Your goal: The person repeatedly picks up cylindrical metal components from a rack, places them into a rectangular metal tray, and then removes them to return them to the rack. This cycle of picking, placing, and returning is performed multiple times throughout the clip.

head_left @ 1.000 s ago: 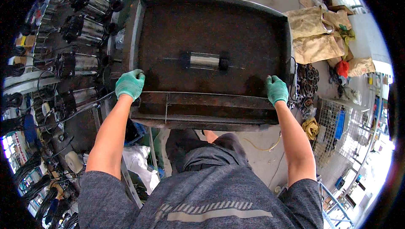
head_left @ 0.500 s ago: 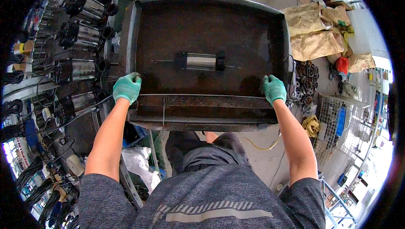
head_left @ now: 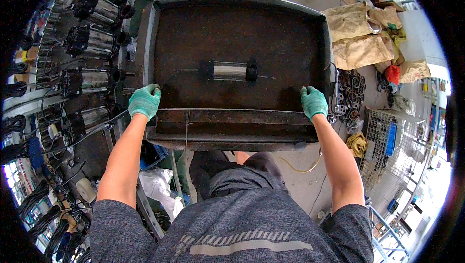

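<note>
A wide dark metal tray [head_left: 232, 35] with raised grey edges lies in front of me. In its middle rests a cylindrical motor-like part [head_left: 229, 70], silver with black ends and a thin rod out of each side. My left hand [head_left: 145, 102], in a green glove, is closed on the tray's left side, its fingertips curled over the edge. On the right side my right hand [head_left: 315, 102], gloved the same, holds the tray likewise. Both hands are well apart from the silver part. A metal crossbar [head_left: 232, 116] runs between the two sides, just nearer to me than my hands.
Several similar silver cylinders [head_left: 89, 79] with black ends and cables line the left. To the right are tan sacks [head_left: 363, 49], a pile of dark ring-shaped parts [head_left: 351, 93] and a wire basket [head_left: 380, 134]. A yellowish hose [head_left: 302, 170] lies on the floor.
Almost nothing differs. The left hand sits very slightly farther left; the silver part has kept its place in the tray.
</note>
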The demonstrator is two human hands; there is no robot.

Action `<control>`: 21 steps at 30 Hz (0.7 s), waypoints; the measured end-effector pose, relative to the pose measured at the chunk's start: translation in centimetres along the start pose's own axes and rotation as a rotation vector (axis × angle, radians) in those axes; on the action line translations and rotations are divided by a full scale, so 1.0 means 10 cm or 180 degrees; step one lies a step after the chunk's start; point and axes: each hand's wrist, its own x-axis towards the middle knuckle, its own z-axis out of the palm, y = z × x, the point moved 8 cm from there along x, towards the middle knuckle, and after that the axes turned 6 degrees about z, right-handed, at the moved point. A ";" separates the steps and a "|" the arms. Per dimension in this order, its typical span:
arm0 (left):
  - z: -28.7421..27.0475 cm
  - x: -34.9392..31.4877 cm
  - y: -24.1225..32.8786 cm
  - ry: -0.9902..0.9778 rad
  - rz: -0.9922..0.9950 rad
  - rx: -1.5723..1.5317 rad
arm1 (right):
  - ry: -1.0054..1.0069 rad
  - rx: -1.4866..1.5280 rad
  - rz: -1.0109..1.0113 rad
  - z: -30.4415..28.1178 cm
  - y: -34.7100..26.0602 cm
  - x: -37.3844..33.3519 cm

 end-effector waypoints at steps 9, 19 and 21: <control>-0.03 -0.02 0.03 0.0010 -0.0038 0.0003 | -0.0044 0.0043 0.0024 0.00 0.01 0.00; -0.01 -0.01 0.01 -0.0017 -0.0007 -0.0004 | -0.0046 -0.0033 -0.0004 -0.02 -0.02 -0.01; -0.01 -0.01 0.02 -0.0032 -0.0020 -0.0011 | -0.0059 -0.0057 -0.0021 0.00 -0.01 0.00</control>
